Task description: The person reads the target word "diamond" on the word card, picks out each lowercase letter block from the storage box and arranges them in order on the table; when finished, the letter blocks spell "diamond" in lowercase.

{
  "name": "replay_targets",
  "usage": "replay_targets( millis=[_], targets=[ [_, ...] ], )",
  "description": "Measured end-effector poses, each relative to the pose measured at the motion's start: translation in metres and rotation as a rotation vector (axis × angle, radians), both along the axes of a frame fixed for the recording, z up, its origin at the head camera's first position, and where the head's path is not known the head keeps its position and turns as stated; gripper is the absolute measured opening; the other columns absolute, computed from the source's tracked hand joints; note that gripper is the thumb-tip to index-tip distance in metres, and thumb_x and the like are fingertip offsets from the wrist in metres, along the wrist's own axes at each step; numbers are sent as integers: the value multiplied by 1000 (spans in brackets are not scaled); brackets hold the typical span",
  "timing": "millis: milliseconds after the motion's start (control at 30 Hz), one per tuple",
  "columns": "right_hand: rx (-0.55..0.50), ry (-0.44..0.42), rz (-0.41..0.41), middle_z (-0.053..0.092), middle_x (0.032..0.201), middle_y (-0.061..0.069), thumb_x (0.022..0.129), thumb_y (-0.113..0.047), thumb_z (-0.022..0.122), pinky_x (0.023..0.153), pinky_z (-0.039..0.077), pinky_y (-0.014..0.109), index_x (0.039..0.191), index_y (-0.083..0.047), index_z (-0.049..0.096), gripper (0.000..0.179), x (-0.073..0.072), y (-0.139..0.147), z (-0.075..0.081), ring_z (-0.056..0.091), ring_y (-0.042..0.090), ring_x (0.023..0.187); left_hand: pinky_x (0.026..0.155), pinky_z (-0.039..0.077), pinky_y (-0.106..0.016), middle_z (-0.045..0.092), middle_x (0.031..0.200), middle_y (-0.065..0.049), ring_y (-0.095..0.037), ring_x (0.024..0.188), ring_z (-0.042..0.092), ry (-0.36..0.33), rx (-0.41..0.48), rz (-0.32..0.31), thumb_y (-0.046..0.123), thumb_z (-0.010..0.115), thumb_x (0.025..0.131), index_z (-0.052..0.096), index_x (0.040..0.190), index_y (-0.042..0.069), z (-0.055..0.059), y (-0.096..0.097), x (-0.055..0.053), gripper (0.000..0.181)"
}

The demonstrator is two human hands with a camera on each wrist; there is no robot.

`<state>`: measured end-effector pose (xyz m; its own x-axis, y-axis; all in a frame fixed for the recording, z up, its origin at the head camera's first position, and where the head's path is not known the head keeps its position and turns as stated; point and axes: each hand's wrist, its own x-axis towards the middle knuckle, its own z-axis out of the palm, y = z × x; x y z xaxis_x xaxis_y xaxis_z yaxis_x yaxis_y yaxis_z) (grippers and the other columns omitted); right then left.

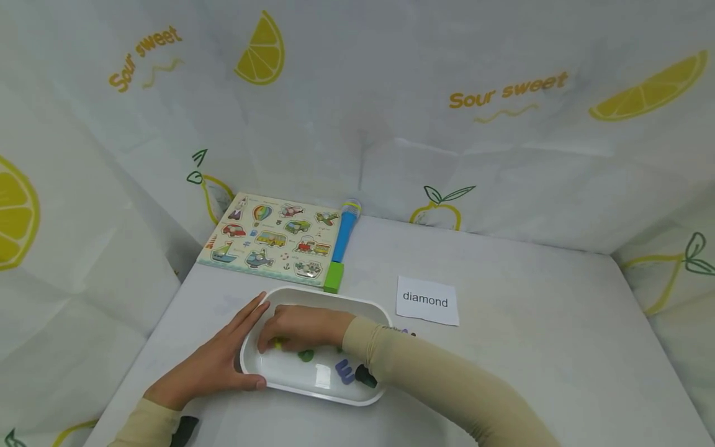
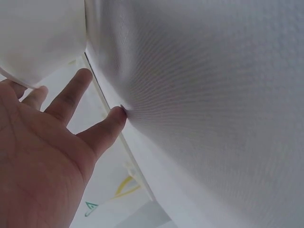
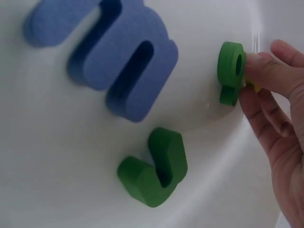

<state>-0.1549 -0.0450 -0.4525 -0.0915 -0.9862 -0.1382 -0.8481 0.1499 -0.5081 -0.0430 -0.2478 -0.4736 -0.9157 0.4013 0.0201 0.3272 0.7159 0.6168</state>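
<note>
My left hand (image 1: 218, 360) lies along the left end of a white tray (image 1: 313, 397), fingers straight and spread, thumb at the near rim. In the left wrist view, that hand (image 2: 47, 152) shows its spread fingers. Inside the tray, my right hand (image 1: 304, 326) pinches a small yellow piece (image 3: 254, 85), mostly hidden by the fingers. Close against its fingertips stands a green letter (image 3: 231, 71), which also shows as a green piece (image 1: 305, 356) in the head view. A green V-shaped letter (image 3: 156, 175) and a purple-blue letter m (image 1: 344, 371) lie closer to the right wrist.
Behind the tray sits a picture puzzle board (image 1: 274, 239) with vehicles. Beside it lie a blue toy microphone (image 1: 345, 233) and a green block (image 1: 333, 277). A paper card (image 1: 427, 310) reading "diamond" is right of the tray. A printed white curtain (image 1: 357, 124) surrounds the table.
</note>
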Motion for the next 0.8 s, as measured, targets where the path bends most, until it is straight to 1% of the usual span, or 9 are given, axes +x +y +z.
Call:
replay_targets(
  millis=[133, 200, 333, 467, 567, 667, 733, 800],
  targets=[
    [10, 70, 31, 67, 106, -17, 91, -4, 75, 89, 35, 12, 119, -21, 73, 33, 2, -1, 1, 50, 3, 99, 101, 45, -57, 6, 170, 1, -30, 147, 28, 2, -2, 4, 70, 81, 68, 13, 164, 22, 0, 0, 1, 127],
    [13, 85, 37, 66, 103, -17, 90, -4, 75, 88, 35, 13, 118, -21, 73, 33, 2, -1, 0, 50, 3, 97, 101, 45, -57, 6, 170, 1, -30, 146, 28, -2, 0, 8, 69, 82, 68, 14, 164, 22, 0, 0, 2, 127],
    [34, 77, 26, 63, 105, -15, 90, -4, 76, 86, 36, 11, 118, -23, 72, 34, 0, 1, 0, 50, 4, 95, 100, 46, -57, 5, 170, 2, -31, 145, 30, -12, 2, 14, 69, 82, 68, 13, 165, 22, -2, -1, 2, 127],
    [70, 43, 6, 56, 103, -10, 90, -3, 74, 83, 39, 9, 118, -22, 71, 34, 0, 3, 6, 50, 4, 92, 99, 47, -56, 5, 170, 2, -32, 144, 31, -14, 1, 15, 69, 81, 69, 12, 165, 23, -2, -1, 2, 127],
    [97, 28, -25, 55, 102, -9, 91, -3, 74, 81, 40, 9, 120, -24, 71, 35, 1, 8, 16, 50, 3, 91, 98, 47, -57, 4, 170, 3, -34, 145, 31, -15, 5, 13, 70, 81, 69, 12, 165, 23, -1, -2, 1, 127],
    [82, 28, -73, 56, 101, -8, 91, -3, 74, 79, 41, 10, 121, -24, 71, 36, 3, 20, 34, 51, 3, 89, 98, 46, -59, 4, 170, 4, -36, 145, 30, -24, 17, 16, 70, 81, 69, 14, 164, 23, -1, -1, 0, 126],
    [43, 30, -111, 57, 101, -7, 92, -5, 73, 80, 42, 10, 122, -24, 71, 35, 3, 34, 49, 51, 4, 89, 98, 46, -60, 3, 170, 4, -37, 145, 30, -32, 22, 18, 71, 81, 68, 15, 164, 22, 0, -1, 0, 126],
    [-20, 16, -155, 58, 102, -7, 93, -6, 73, 81, 43, 11, 121, -23, 71, 33, 3, 51, 65, 52, 4, 90, 99, 46, -61, 4, 170, 4, -38, 145, 31, -39, 28, 20, 71, 81, 68, 16, 164, 22, 0, 1, -1, 126]
  ],
)
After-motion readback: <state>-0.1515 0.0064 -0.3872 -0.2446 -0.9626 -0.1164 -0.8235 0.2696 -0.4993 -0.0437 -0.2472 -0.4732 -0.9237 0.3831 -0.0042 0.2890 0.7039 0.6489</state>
